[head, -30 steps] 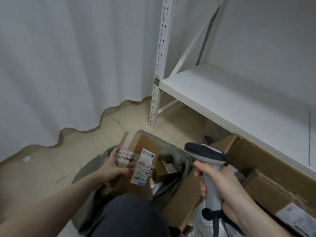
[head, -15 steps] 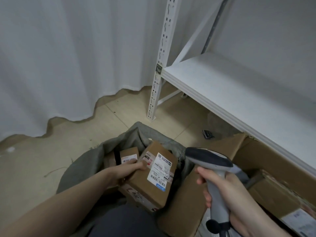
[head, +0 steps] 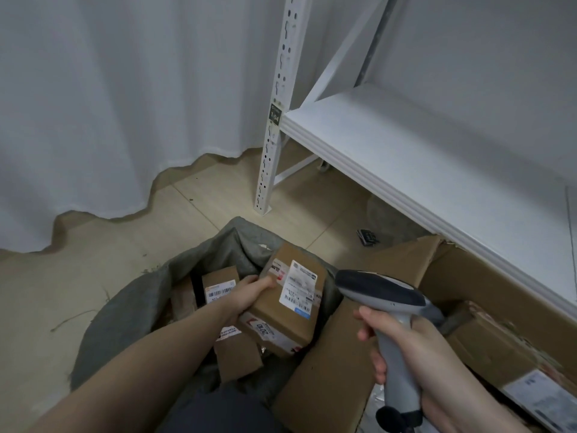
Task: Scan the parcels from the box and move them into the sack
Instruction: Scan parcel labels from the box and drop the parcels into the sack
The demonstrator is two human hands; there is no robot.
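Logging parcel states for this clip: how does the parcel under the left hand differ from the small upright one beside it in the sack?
The held parcel is larger and tilted; the small parcel stands upright. The left hand grips the held parcel; nothing touches the small one. The held parcel carries a tall white label, the small parcel a wide one. Both are brown cardboard with barcoded labels, inside the grey sack.

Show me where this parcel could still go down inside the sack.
Bare sack lining shows left of the small upright parcel. The middle is crowded: the left hand holds the parcel over another parcel there.
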